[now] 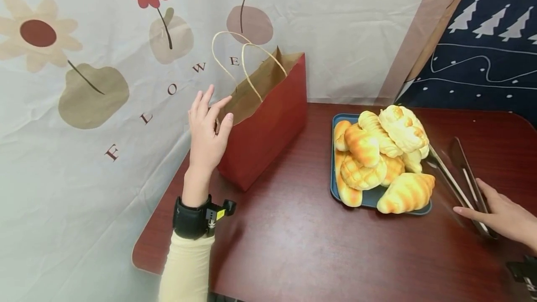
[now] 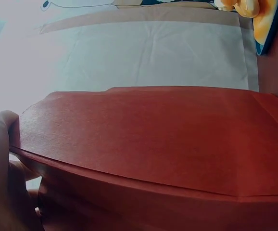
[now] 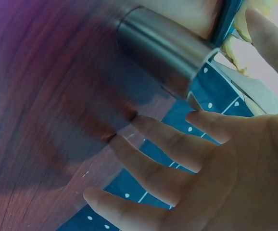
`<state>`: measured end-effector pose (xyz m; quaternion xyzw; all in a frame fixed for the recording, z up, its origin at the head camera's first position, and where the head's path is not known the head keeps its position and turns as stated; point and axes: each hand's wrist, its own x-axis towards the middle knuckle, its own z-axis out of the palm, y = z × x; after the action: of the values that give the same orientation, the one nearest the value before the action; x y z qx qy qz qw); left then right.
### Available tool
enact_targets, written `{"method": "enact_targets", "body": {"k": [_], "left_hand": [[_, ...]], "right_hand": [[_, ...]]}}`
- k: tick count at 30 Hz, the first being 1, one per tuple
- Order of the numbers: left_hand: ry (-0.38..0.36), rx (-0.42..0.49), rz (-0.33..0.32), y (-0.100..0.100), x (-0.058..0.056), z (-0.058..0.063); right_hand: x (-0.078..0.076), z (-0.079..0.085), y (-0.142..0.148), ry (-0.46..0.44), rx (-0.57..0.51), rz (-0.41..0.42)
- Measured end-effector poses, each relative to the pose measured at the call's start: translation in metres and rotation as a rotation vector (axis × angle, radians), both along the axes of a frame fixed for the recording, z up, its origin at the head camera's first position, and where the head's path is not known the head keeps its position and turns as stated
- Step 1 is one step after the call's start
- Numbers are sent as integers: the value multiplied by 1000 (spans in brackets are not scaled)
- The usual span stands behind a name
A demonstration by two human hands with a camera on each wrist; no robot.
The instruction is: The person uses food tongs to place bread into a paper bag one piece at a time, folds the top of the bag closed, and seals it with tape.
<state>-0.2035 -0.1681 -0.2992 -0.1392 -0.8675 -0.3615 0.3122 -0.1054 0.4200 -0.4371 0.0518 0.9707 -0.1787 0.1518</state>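
Across a glossy red-brown wood bench (image 1: 285, 246), fingers of the left hand (image 1: 207, 132), spread nearly straight, touch the near end of an upright red paper bag (image 1: 268, 127), perhaps steadying it, while fingers of the right hand (image 1: 505, 213), parted, bracket metal tongs (image 1: 455, 184) without closing. Farther out, a rimmed blue tray (image 1: 371, 197) beside the tongs seems to corral plump, golden, ridged breads (image 1: 362, 171); pale flower-printed fabric (image 1: 356, 13) hangs behind.

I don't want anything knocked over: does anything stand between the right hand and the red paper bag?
Yes: the tongs at the right hand, then, farther toward the red paper bag, the blue tray heaped with bread.
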Motion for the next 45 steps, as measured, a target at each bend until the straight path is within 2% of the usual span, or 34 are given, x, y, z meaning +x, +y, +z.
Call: {"method": "enact_targets", "body": {"k": [3, 11, 24, 36, 41, 45], "left_hand": [[17, 2, -22, 4, -5, -1], [4, 32, -62, 13, -15, -3], [69, 56, -71, 38, -25, -6], [196, 73, 50, 75, -25, -13], [196, 49, 52, 83, -24, -13], [176, 47, 42, 80, -23, -12]], "right_hand": [[0, 0, -1, 16, 6, 4], [0, 3, -4, 50, 25, -1], [5, 11, -12, 45, 29, -33], [5, 9, -10, 27, 49, -42], [5, 8, -9, 9, 34, -43], [5, 8, -9, -15, 43, -17]]}}
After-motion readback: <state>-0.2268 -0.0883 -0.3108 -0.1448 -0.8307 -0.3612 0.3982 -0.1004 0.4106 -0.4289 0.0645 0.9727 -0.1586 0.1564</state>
